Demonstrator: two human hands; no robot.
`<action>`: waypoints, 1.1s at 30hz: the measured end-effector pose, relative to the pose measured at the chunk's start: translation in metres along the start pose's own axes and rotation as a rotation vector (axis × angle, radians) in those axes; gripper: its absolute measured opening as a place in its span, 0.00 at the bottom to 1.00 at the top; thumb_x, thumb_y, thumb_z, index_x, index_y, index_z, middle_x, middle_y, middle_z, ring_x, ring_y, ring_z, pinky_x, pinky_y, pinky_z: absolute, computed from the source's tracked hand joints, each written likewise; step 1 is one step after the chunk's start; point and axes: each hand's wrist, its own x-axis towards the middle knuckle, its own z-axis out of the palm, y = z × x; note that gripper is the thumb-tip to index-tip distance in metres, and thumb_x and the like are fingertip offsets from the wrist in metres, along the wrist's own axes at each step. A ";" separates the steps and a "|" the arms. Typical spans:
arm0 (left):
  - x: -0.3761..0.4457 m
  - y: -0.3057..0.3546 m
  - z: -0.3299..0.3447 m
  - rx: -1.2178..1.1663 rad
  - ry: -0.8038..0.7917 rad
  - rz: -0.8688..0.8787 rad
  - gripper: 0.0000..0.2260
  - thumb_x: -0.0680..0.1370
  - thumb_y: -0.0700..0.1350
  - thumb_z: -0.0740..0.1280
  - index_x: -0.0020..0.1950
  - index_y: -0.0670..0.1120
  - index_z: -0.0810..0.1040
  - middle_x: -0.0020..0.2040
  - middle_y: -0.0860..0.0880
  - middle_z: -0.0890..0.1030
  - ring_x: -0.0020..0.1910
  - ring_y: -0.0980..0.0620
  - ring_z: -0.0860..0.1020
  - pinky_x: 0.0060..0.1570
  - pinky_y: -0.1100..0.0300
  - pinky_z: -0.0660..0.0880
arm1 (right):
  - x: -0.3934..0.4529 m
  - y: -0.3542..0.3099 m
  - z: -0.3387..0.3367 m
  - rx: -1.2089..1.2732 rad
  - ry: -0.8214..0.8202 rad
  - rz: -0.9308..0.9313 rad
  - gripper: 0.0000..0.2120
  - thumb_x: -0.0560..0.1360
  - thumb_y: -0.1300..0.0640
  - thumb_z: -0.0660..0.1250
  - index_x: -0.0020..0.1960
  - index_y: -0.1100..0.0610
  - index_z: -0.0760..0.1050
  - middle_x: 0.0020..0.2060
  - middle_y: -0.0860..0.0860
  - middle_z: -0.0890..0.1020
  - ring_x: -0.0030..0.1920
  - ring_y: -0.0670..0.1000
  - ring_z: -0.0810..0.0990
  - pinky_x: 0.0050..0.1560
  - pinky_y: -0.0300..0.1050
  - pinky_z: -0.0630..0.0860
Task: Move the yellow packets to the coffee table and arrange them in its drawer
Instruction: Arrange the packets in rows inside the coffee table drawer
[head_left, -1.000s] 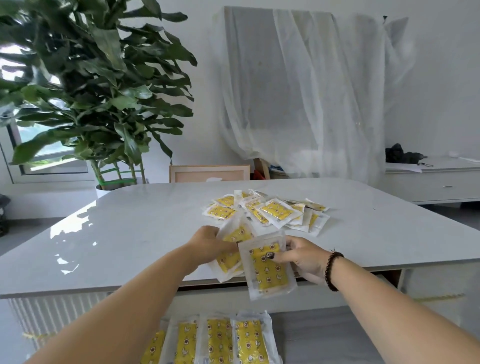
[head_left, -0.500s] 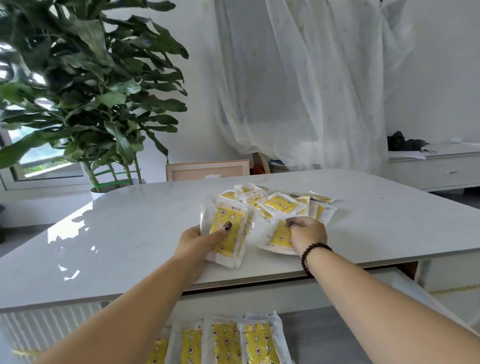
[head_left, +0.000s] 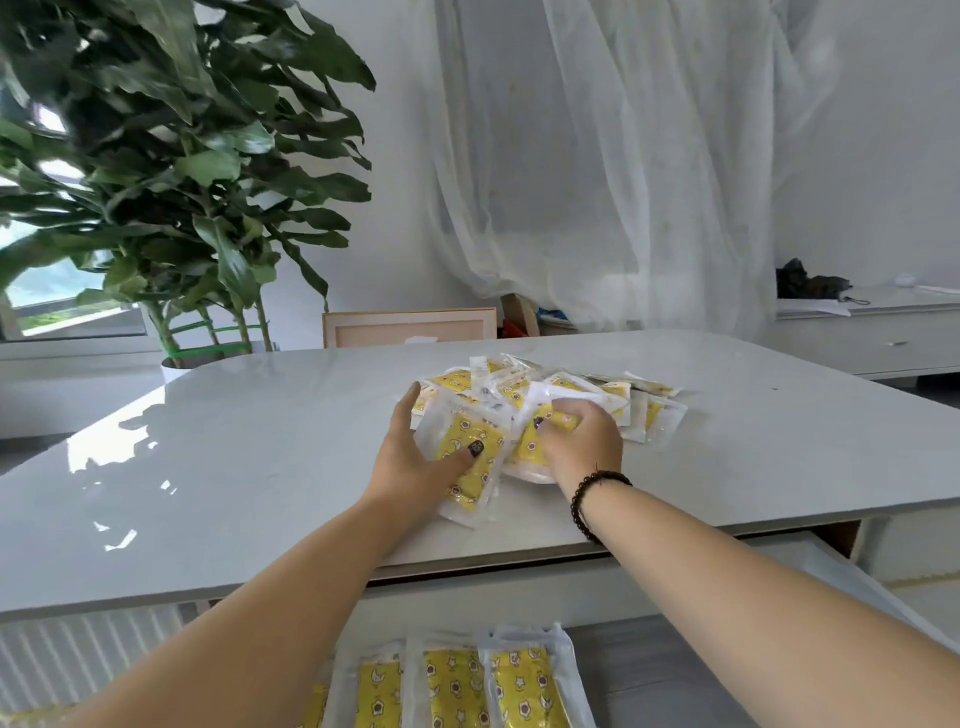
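Note:
A heap of yellow packets (head_left: 639, 402) in clear wrappers lies on the white coffee table (head_left: 260, 457). My left hand (head_left: 410, 462) holds a small stack of yellow packets (head_left: 467, 467) flat on the tabletop, thumb on top. My right hand (head_left: 582, 447), with a black bead bracelet, is closed on a packet (head_left: 530, 447) at the near edge of the heap. Below the table edge the open drawer (head_left: 649, 670) shows a row of packets (head_left: 462, 686) laid side by side.
A large potted plant (head_left: 171, 182) stands behind the table's far left corner. A wooden frame (head_left: 410, 327) leans behind the table. White sheer fabric (head_left: 623, 156) hangs at the back. A low white cabinet (head_left: 872, 338) with dark items is at the right.
Both hands moved forward from the table's near edge to the heap. The left hand's stack went from upright to lying flat on the table. The right hand closed on a packet in the heap.

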 end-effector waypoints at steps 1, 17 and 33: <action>0.001 -0.001 0.000 -0.009 0.010 0.004 0.42 0.71 0.46 0.76 0.75 0.65 0.54 0.69 0.51 0.70 0.66 0.49 0.73 0.63 0.50 0.74 | 0.012 0.002 -0.003 -0.011 0.038 -0.006 0.20 0.73 0.63 0.67 0.64 0.54 0.72 0.61 0.51 0.75 0.56 0.55 0.78 0.51 0.42 0.74; -0.002 -0.006 -0.001 -0.037 0.167 -0.074 0.15 0.72 0.45 0.74 0.55 0.46 0.74 0.47 0.50 0.81 0.46 0.49 0.81 0.49 0.50 0.79 | 0.070 0.024 -0.008 -0.148 0.155 0.253 0.31 0.71 0.63 0.72 0.71 0.59 0.64 0.67 0.56 0.72 0.65 0.58 0.73 0.59 0.48 0.73; -0.095 0.074 -0.040 0.181 0.118 -0.100 0.11 0.77 0.39 0.63 0.47 0.52 0.83 0.36 0.53 0.79 0.29 0.52 0.73 0.20 0.68 0.66 | -0.051 -0.075 -0.091 -0.165 -0.283 0.169 0.17 0.70 0.62 0.70 0.58 0.56 0.75 0.43 0.53 0.76 0.40 0.51 0.76 0.31 0.37 0.68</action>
